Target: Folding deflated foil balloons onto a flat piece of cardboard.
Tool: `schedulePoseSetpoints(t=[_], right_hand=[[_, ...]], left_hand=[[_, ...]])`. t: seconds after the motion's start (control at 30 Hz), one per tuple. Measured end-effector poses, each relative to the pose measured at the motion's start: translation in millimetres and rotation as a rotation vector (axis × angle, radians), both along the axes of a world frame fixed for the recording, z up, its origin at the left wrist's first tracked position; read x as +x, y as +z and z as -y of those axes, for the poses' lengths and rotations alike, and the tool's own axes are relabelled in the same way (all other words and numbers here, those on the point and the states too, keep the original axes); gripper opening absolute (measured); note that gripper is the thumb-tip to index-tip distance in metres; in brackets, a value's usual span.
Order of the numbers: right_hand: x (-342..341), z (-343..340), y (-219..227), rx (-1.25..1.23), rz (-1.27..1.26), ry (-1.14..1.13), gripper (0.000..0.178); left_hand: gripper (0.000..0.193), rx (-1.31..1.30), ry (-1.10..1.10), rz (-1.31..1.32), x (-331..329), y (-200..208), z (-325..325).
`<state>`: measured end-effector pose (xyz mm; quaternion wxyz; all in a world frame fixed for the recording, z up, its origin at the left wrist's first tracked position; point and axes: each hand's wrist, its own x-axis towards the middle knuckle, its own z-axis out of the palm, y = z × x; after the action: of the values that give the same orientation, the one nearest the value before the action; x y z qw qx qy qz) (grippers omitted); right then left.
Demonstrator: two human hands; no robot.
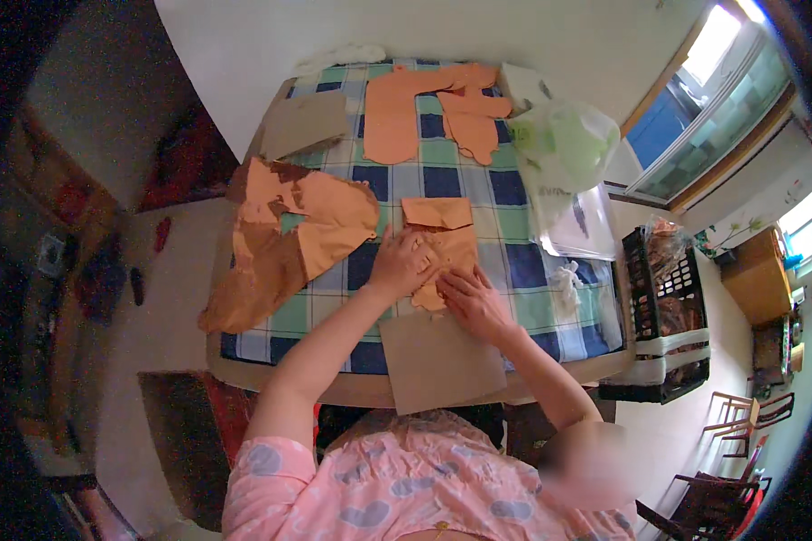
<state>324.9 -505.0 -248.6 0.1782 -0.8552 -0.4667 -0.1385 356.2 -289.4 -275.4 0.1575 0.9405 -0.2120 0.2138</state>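
An orange, leather-like piece (456, 248) with a folded-over strip at its far end lies in front of me on the checked tablecloth. My left hand (404, 264) presses on its left side with bent fingers, seeming to grip it; the fingertips are partly hidden. Along its near right edge rests my right hand (478, 305), fingers stretched out flat against it. A small rounded end of the orange material shows between the hands. Just nearer to me, a grey-brown cardboard sheet (444, 365) overhangs the table edge. To the left spreads a large irregular orange hide (338, 230) with ragged cut-outs.
Flat orange cut shapes (392, 117) lie at the far side, beside another cardboard sheet (307, 124). Plastic bags (568, 144) and a crumpled white scrap (567, 287) are on the right. A black crate (668, 298) stands beyond the table's right edge.
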Motion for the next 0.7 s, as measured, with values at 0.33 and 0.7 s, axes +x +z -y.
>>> schedulePoseSetpoints(t=[0.33, 0.7], right_hand=[[-69, 35, 2, 0.034, -0.5, -0.712, 0.027], [5, 22, -4, 0.651, -0.641, -0.678, 0.012]], left_hand=[[0.042, 0.022, 0.021, -0.082, -3, 5, -5], [0.04, -0.013, -0.139, -0.446, 17, 35, -17]])
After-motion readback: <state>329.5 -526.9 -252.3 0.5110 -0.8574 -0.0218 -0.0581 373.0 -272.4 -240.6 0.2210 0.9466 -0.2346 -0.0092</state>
